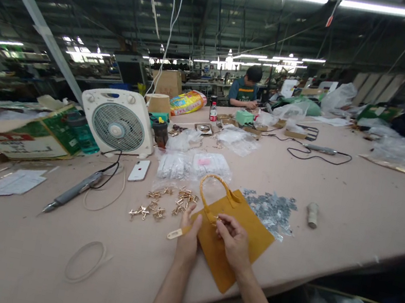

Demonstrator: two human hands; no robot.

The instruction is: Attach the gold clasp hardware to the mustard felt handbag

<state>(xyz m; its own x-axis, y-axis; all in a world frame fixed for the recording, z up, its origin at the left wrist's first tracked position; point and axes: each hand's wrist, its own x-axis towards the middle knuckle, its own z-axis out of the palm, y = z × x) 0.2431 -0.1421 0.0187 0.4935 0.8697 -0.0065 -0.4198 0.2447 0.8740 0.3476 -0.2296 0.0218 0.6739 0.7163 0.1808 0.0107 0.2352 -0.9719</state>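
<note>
A mustard-yellow bag panel [254,226], looking like leather, lies tilted on the table with a looped handle [213,178] at its far edge. My left hand [188,238] grips the panel's left edge near one handle end, thumb on top. A small pale-ended tab [174,234] sticks out beside that hand. My right hand [234,240] is closed in a pinch at the lower handle end; something tiny and shiny shows by the fingertips, too small to name. Left of the panel lie gold metal fittings [150,211] in small heaps. Behind it spread many thin grey metal plates [272,211].
A white box fan [116,126], a phone [139,170] and a corded grey electric screwdriver [75,192] are to the left. Plastic-bagged parts [211,164] sit ahead. A small pale cylinder [312,215] stands right. Across the table a person [244,93] works.
</note>
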